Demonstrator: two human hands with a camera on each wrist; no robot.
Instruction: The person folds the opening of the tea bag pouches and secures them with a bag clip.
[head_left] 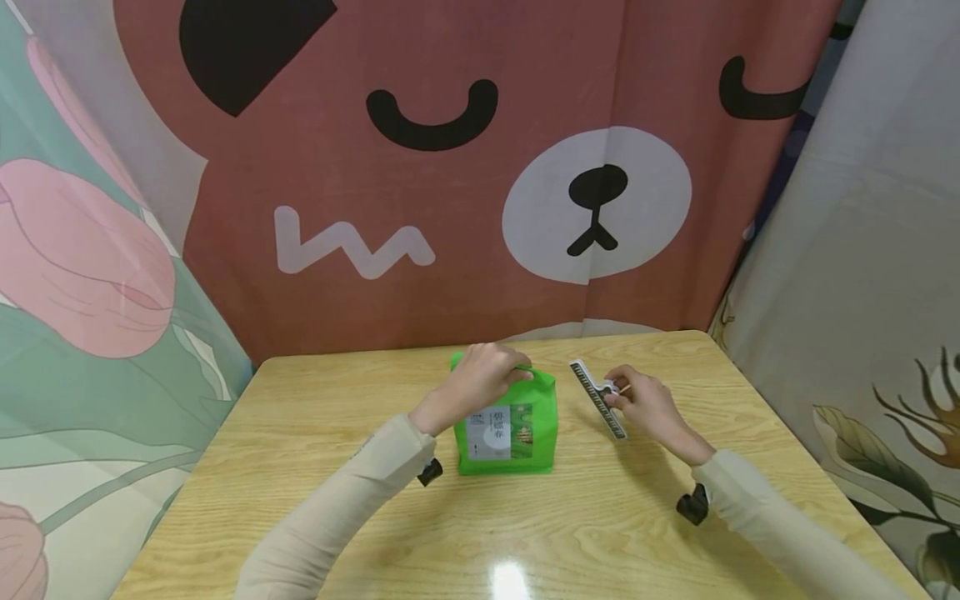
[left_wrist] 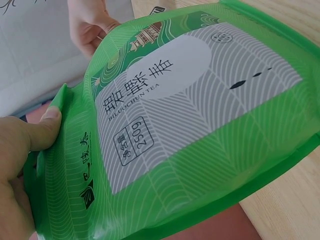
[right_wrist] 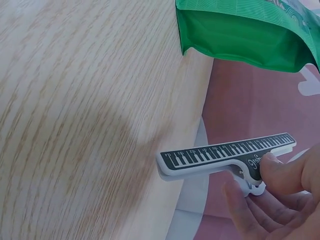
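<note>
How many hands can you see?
2: the left hand grips the top of the green bag, and the right hand holds the black-and-white clip beside it, over the table.

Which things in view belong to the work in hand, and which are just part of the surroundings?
In the work:
- green tea bag, its top gripped by the left hand
- piano-key clip, held by the right hand

Surroundings:
- wooden table, under the bag
- bear-face curtain, behind
- flower-print curtain, at left
</note>
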